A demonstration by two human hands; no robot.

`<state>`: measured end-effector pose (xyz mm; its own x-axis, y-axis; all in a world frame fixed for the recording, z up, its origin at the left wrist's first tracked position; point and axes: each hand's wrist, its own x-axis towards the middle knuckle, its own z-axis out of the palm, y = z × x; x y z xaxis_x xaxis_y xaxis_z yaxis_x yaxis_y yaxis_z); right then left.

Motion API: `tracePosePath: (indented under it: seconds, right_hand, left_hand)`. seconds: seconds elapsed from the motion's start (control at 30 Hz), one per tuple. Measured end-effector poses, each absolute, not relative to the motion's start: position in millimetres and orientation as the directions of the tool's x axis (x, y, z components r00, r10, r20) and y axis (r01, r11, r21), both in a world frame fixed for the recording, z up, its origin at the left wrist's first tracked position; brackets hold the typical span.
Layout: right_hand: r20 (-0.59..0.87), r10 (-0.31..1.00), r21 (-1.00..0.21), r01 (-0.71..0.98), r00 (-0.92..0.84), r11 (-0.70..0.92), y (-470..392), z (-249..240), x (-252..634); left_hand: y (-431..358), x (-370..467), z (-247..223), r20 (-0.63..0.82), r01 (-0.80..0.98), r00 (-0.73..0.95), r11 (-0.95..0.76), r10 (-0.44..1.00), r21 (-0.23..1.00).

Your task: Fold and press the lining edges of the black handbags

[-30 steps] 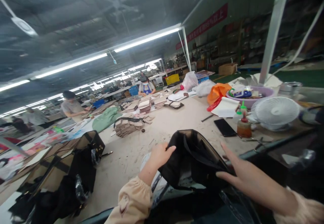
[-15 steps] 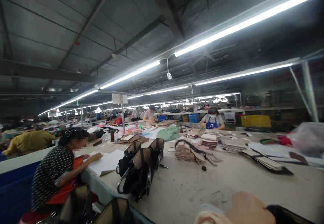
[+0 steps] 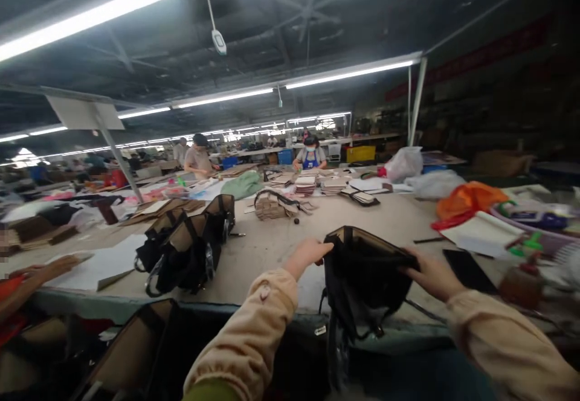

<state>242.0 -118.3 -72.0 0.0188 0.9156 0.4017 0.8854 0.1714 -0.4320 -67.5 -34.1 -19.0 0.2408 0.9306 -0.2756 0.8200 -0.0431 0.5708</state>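
A black handbag (image 3: 369, 286) with a tan lining hangs at the table's front edge, its mouth facing up. My left hand (image 3: 309, 255) grips the bag's left rim, thumb and fingers closed on it. On the opposite side, my right hand (image 3: 432, 273) is closed on the right rim. Straps and a small tag dangle below the bag. More black handbags (image 3: 190, 244) stand together on the table to the left of my left hand. Another tan-lined bag (image 3: 131, 352) sits below the table edge at the lower left.
Stacks of brown pieces (image 3: 276, 205) lie mid-table. On the right are a dark flat object (image 3: 469, 270), an orange plastic bag (image 3: 471, 198), and a bottle with a green top (image 3: 525, 280). A co-worker's arm (image 3: 40, 277) rests over white sheets (image 3: 102, 262) at left.
The view has swung right and downward. My hands and the black handbag they hold have come into full view; before, only part of a hand and sleeve showed at the bottom.
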Motion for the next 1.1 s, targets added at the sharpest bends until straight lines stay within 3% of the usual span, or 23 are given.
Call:
tracePosePath:
  seconds: [0.23,0.43,0.57,0.63,0.73,0.8,1.0,1.1]
  right_hand:
    - [0.322,0.938,-0.597,0.797,0.131,0.094,-107.3,-79.0,237.4]
    - [0.331,0.927,-0.712,0.692,0.176,0.123,-70.7,-94.0,253.2]
    - [0.348,0.933,-0.766,0.602,0.096,0.224,-42.8,-105.9,256.1]
    - [0.363,0.93,-0.781,0.561,0.052,0.274,-33.4,-109.8,257.9]
    - [0.397,0.918,-0.785,0.511,-0.016,0.349,-27.1,-111.2,261.6]
    - [0.42,0.906,-0.784,0.48,-0.057,0.393,-27.1,-109.4,263.9]
    - [0.416,0.901,-0.815,0.387,-0.124,0.43,-27.9,-102.6,266.1]
    - [0.387,0.915,-0.846,0.35,-0.115,0.402,-25.7,-102.4,266.9]
  left_hand:
    - [-34.9,-51.7,-19.4,-0.149,0.807,0.258,-0.128,0.955,0.577]
    - [-21.4,-67.7,-29.7,-0.251,0.797,0.324,-0.12,0.912,0.591]
    - [-23.7,-80.2,2.7,-0.412,0.848,0.339,-0.084,0.846,0.524]
    - [-24.9,-71.2,27.1,-0.268,0.827,0.403,-0.222,0.875,0.517]
    - [-24.7,-36.2,52.3,-0.032,0.772,0.575,-0.528,0.818,0.354]
    - [-24.4,-5.5,54.5,0.05,0.709,0.673,-0.663,0.738,0.239]
    - [-15.5,59.4,13.1,-0.035,0.623,0.779,-0.779,0.626,-0.068]
    - [-7.6,66.7,-4.9,-0.07,0.588,0.796,-0.795,0.602,-0.147]
